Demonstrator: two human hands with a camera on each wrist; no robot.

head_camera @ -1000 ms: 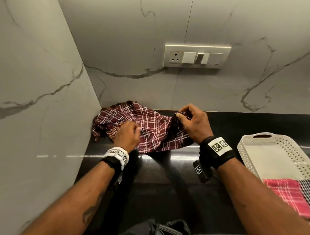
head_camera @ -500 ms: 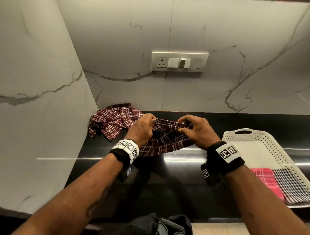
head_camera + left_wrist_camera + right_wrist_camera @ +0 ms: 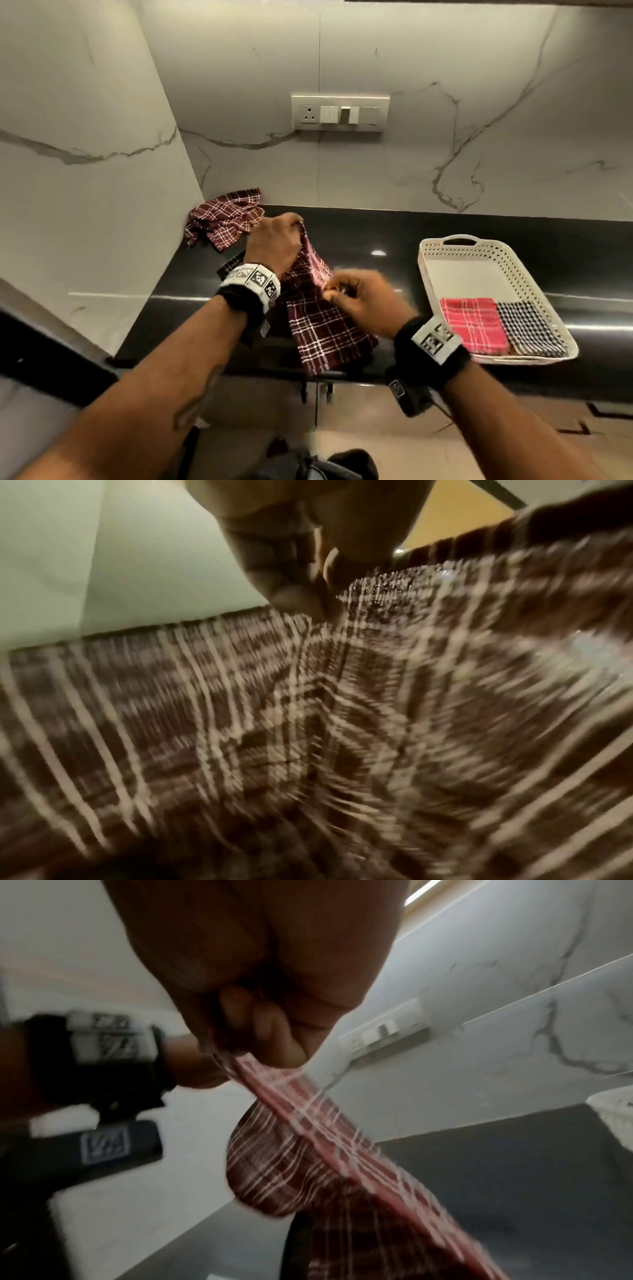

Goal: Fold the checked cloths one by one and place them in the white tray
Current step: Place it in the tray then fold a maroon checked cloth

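A maroon checked cloth point(image 3: 322, 329) hangs in the air over the black counter point(image 3: 376, 236), held by both hands. My left hand point(image 3: 274, 243) pinches its top corner, seen close in the left wrist view point(image 3: 308, 599). My right hand point(image 3: 356, 298) pinches the cloth's edge lower and to the right, the fabric point(image 3: 308, 1123) running out from under its curled fingers point(image 3: 274, 1031). A second maroon checked cloth point(image 3: 226, 219) lies crumpled in the back left corner. The white tray point(image 3: 445, 253) sits at the right and holds a folded red checked cloth point(image 3: 472, 322) and a folded black-and-white one point(image 3: 527, 325).
Marble walls close the counter at the left and back. A switch plate point(image 3: 339, 113) is on the back wall. The counter's front edge point(image 3: 342, 377) runs under the hanging cloth. A dark bag point(image 3: 329, 466) lies at the bottom.
Both hands lifted one maroon cloth off the pile and drew it toward me; the left hand rose while the right dropped, so the cloth now hangs. The other cloth stayed in the corner.
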